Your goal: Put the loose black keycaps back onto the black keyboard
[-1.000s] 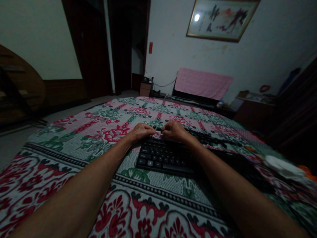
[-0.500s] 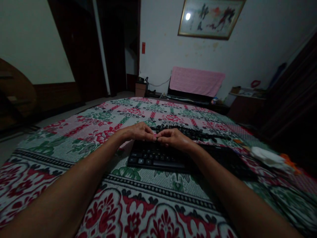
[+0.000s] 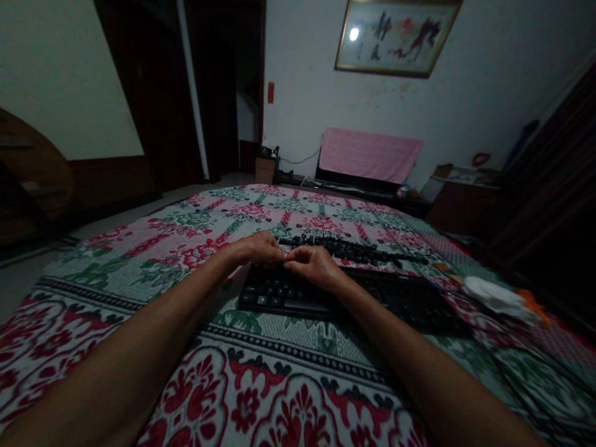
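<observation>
A black keyboard [image 3: 305,306] lies on the patterned cloth in front of me, its near-left keys and space bar showing. Over its far-left edge, my left hand [image 3: 264,249] is closed in a pinch. My right hand [image 3: 314,267] is pinched too, its fingertips meeting those of the left. Whatever sits between the fingertips is too small and dark to make out. Just behind the keyboard stretches a band of loose black pieces that look like keycaps [image 3: 354,250]. My right hand and forearm hide the keyboard's middle.
The flowered bedspread [image 3: 298,354] covers the surface. At right lie a white crumpled cloth [image 3: 493,297], an orange item [image 3: 535,306] and a dark cable [image 3: 516,388]. By the far wall, a pink towel [image 3: 370,154] hangs over a dark object.
Both hands have shifted slightly left, still pinched together. The right hand has moved more, drawing closer to the left and baring more of the keyboard's right part.
</observation>
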{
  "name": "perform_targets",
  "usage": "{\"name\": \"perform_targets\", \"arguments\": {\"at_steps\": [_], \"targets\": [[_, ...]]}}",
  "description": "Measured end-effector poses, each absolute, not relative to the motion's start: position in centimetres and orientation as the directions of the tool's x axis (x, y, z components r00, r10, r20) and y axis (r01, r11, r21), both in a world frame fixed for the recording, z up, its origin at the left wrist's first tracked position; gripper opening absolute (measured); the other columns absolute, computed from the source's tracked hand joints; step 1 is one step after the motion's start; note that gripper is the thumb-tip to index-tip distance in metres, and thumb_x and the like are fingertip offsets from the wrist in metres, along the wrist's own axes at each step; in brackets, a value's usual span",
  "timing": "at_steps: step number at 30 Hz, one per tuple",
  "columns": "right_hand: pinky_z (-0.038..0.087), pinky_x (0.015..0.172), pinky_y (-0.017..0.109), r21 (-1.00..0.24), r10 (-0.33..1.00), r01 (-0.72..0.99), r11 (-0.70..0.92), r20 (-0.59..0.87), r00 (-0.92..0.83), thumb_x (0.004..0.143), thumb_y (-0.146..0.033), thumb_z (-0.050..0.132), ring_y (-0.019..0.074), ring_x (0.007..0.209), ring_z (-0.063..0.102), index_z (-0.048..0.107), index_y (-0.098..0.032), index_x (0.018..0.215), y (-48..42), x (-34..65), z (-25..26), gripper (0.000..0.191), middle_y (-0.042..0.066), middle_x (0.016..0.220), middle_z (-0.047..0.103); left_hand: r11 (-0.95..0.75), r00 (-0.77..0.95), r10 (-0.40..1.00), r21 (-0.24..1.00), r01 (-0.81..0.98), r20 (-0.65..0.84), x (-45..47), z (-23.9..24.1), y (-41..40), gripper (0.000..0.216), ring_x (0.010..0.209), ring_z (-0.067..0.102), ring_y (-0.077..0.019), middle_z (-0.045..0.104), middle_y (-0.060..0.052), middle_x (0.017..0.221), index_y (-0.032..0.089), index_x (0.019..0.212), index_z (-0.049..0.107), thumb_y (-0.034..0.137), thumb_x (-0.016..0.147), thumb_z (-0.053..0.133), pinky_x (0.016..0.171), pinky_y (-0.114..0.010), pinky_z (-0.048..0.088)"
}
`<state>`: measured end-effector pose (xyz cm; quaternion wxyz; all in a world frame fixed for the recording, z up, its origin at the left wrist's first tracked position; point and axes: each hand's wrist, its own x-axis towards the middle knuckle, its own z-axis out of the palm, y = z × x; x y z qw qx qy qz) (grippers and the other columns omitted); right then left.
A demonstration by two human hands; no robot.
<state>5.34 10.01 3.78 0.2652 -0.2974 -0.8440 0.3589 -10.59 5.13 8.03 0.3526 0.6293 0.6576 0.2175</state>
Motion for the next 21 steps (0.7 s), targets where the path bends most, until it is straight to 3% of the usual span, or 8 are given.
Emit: {"name": "perform_targets", "arguments": {"at_steps": [10, 13, 21], "targets": [[0.037, 0.057, 0.02, -0.46, 0.615, 0.438, 0.772, 0.368, -0.697, 0.068, -0.024, 0.053, 0.0122, 0.065, 0.055, 0.062, -0.015, 0.08, 8.7, 5.7, 4.7, 0.017, 0.003, 0.07, 0.063, 0.169, -0.021, 0.975, 0.683, 0.71, -0.22, -10.5, 7.7, 5.4, 0.017, 0.037, 0.039, -0.0079, 0.048, 0.001, 0.04, 0.014, 0.044, 0.054, 0.027, 0.054, 0.052, 0.038, -0.021, 0.027], [0.034, 0.052, 0.019, -0.429, 0.607, 0.452, 0.782, 0.362, -0.707, 0.066, -0.026, 0.053, 0.0111, 0.059, 0.053, 0.061, -0.015, 0.074, 8.6, 5.8, 4.7, 0.015, 0.002, 0.064, 0.061, 0.172, -0.001, 0.97, 0.681, 0.712, -0.244, -10.5, 7.7, 5.4, 0.015, 0.037, 0.04, -0.008, 0.05, 0.001, 0.041, 0.014, 0.045, 0.056, 0.026, 0.054, 0.052, 0.038, -0.02, 0.028], [0.026, 0.044, 0.018, -0.446, 0.615, 0.492, 0.747, 0.183, -0.767, 0.062, -0.026, 0.052, 0.0072, 0.049, 0.046, 0.061, -0.014, 0.063, 8.0, 6.3, 6.5, 0.015, -0.002, 0.051, 0.052, 0.129, 0.1, 0.949, 0.657, 0.743, -0.3, -10.0, 8.6, 4.8, 0.018, 0.039, 0.043, -0.0099, 0.051, -0.001, 0.042, 0.013, 0.046, 0.057, 0.028, 0.054, 0.056, 0.039, -0.021, 0.029]]}}
